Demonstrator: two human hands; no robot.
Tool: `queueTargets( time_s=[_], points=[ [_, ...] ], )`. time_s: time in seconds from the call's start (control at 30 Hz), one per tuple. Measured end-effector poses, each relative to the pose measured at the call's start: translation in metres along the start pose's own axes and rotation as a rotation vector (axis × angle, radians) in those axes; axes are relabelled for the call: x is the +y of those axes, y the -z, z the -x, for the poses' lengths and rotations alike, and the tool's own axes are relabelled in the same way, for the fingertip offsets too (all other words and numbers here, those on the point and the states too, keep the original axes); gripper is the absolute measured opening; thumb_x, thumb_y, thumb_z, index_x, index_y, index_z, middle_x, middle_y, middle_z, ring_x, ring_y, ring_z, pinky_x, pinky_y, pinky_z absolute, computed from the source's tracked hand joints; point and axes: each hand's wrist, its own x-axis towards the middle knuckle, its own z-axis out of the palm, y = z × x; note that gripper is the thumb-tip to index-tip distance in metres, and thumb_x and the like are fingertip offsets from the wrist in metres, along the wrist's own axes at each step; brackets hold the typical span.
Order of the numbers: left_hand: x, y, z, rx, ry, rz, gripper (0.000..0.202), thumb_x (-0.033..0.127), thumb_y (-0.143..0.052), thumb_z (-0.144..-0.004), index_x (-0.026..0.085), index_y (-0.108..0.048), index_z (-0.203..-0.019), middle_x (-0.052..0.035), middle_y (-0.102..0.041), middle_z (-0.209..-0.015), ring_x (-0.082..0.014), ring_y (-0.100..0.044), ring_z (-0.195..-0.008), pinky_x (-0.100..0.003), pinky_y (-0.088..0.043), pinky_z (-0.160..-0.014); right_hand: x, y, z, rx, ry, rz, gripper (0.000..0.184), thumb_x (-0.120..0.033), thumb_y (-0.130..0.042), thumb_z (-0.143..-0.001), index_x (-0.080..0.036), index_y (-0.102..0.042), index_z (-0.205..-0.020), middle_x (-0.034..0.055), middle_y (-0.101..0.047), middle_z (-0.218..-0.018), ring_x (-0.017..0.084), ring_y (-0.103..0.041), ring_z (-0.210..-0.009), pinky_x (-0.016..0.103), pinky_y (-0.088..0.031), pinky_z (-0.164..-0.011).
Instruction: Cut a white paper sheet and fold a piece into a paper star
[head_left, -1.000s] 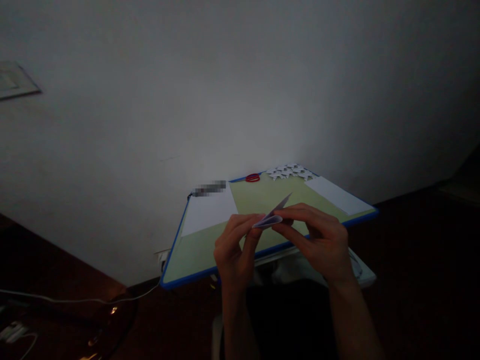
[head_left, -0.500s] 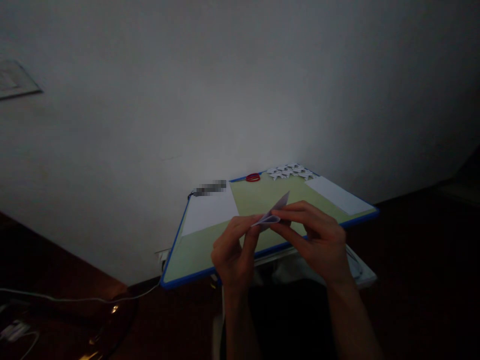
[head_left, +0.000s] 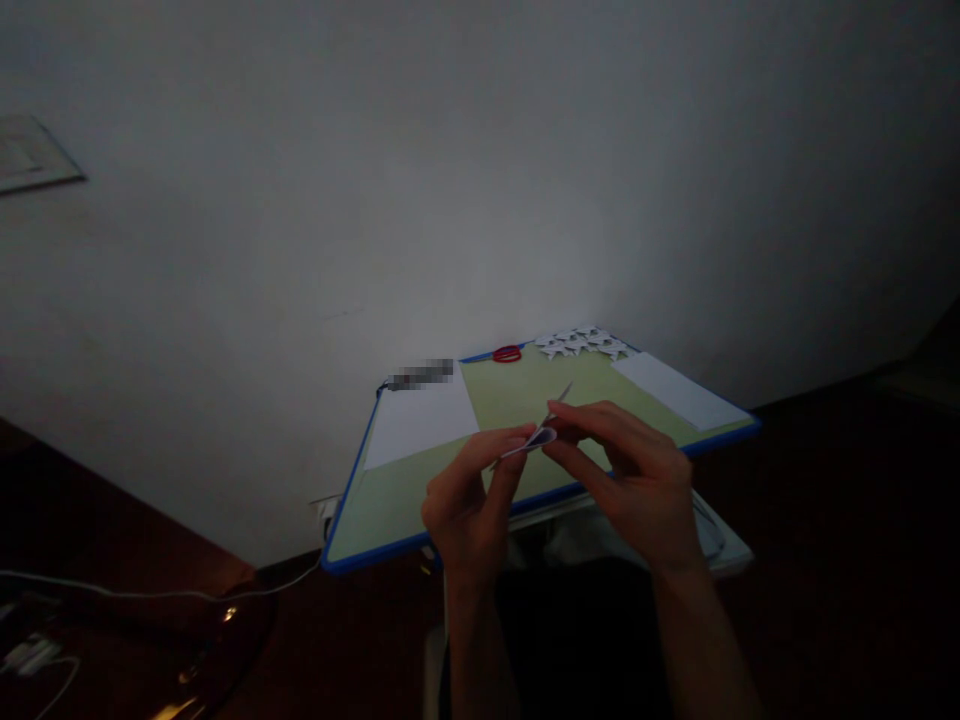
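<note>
Above the near part of the table, a small folded piece of paper [head_left: 538,437] is held up between both hands. My left hand [head_left: 472,495] pinches its left end between thumb and fingers. On the right side, my right hand [head_left: 634,480] grips the paper with thumb and fingertips. A loop of the paper bulges toward me between the hands, and a thin pointed part sticks up above the right fingertips. The fingers cover much of the paper.
The green tabletop [head_left: 405,510] has a blue rim and stands against a wall. White sheets [head_left: 424,425] lie at its left and more paper [head_left: 679,390] at its right. Red-handled scissors [head_left: 507,354] and several folded paper pieces [head_left: 581,342] lie along the back edge.
The paper has turned in my fingers: its upright part now shows nearly edge-on and thinner. Both hands stay almost in the same place.
</note>
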Motion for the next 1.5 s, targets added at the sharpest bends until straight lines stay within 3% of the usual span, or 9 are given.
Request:
queueTargets(
  time_s=[0.13,0.23,0.37,0.47,0.6,0.8,1.17,1.37,1.5],
  points=[
    [0.003,0.0,0.002,0.012,0.022,0.051,0.016,0.015,-0.071,-0.099,0.026,-0.079,-0.106,-0.0028,-0.084,-0.107,-0.0201,-0.081,-0.101,-0.035,-0.065,-0.091,0.002,0.0,0.0,0.129,-0.006,0.146,0.067,-0.025,-0.088,-0.085,-0.037,-0.063,-0.146,0.0073,-0.066,-0.125,0.026,-0.065,-0.11,0.046,-0.058,-0.094],
    [0.006,0.0,0.002,-0.016,0.029,0.116,0.015,0.012,-0.071,-0.098,0.025,-0.078,-0.104,-0.0018,-0.085,-0.103,-0.0183,-0.082,-0.097,-0.032,-0.066,-0.087,0.004,0.004,0.001,0.123,-0.017,0.085,0.08,-0.026,-0.092,-0.079,-0.037,-0.058,-0.15,0.0083,-0.064,-0.138,0.031,-0.06,-0.128,0.053,-0.051,-0.107],
    [0.009,0.0,0.002,-0.053,0.051,0.188,0.016,0.011,-0.07,-0.098,0.024,-0.077,-0.102,-0.0007,-0.085,-0.099,-0.0165,-0.082,-0.093,-0.029,-0.066,-0.083,0.006,0.011,0.004,-0.006,-0.019,-0.127,0.047,-0.016,-0.087,-0.085,-0.033,-0.074,-0.127,0.0019,-0.076,-0.1,0.023,-0.071,-0.092,0.041,-0.058,-0.084],
    [0.009,0.0,0.003,-0.036,0.046,0.208,0.015,0.011,-0.07,-0.098,0.024,-0.076,-0.102,-0.0009,-0.084,-0.098,-0.0169,-0.082,-0.091,-0.029,-0.066,-0.081,0.003,0.014,0.004,-0.03,0.047,-0.124,0.031,-0.012,-0.084,-0.087,-0.032,-0.079,-0.11,0.0012,-0.076,-0.095,0.021,-0.071,-0.086,0.037,-0.056,-0.075],
    [0.009,0.002,0.002,-0.079,0.028,0.169,0.021,0.009,-0.068,-0.099,0.026,-0.076,-0.106,-0.0013,-0.084,-0.102,-0.0183,-0.08,-0.096,-0.033,-0.065,-0.085,-0.001,0.019,0.001,-0.076,0.126,0.036,0.038,-0.017,-0.087,-0.084,-0.033,-0.077,-0.118,0.0043,-0.076,-0.111,0.026,-0.07,-0.103,0.045,-0.057,-0.087],
    [0.013,0.005,-0.004,-0.207,-0.08,0.02,0.023,0.006,-0.069,-0.097,0.026,-0.077,-0.106,-0.003,-0.079,-0.102,-0.0193,-0.074,-0.096,-0.036,-0.059,-0.086,0.0,0.022,-0.002,-0.119,0.16,0.124,0.024,-0.02,-0.086,-0.087,-0.031,-0.08,-0.107,0.0025,-0.077,-0.093,0.025,-0.071,-0.088,0.046,-0.055,-0.08],
    [0.013,0.0,-0.003,-0.097,-0.156,-0.052,0.022,0.004,-0.072,-0.092,0.025,-0.077,-0.099,-0.001,-0.075,-0.089,-0.0174,-0.068,-0.082,-0.032,-0.053,-0.074,0.001,0.021,-0.001,-0.077,0.174,0.019,0.022,-0.011,-0.087,-0.085,-0.029,-0.083,-0.097,-0.0007,-0.076,-0.079,0.021,-0.068,-0.076,0.041,-0.051,-0.073],
    [0.011,-0.001,-0.003,-0.093,-0.141,0.004,0.023,0.003,-0.071,-0.092,0.023,-0.078,-0.1,-0.0005,-0.076,-0.091,-0.0164,-0.068,-0.083,-0.031,-0.052,-0.075,0.0,0.022,-0.002,-0.121,0.192,0.073,0.025,-0.01,-0.082,-0.089,-0.029,-0.082,-0.104,-0.0004,-0.077,-0.084,0.021,-0.068,-0.079,0.041,-0.05,-0.077],
    [0.012,-0.001,-0.005,-0.097,-0.122,0.004,0.022,0.002,-0.071,-0.092,0.022,-0.078,-0.098,0.0,-0.077,-0.092,-0.0152,-0.068,-0.082,-0.03,-0.052,-0.074,-0.001,0.024,-0.004,-0.162,0.153,0.1,0.015,-0.012,-0.078,-0.093,-0.026,-0.079,-0.1,0.0013,-0.075,-0.087,0.021,-0.067,-0.084,0.041,-0.049,-0.08]
  ],
)
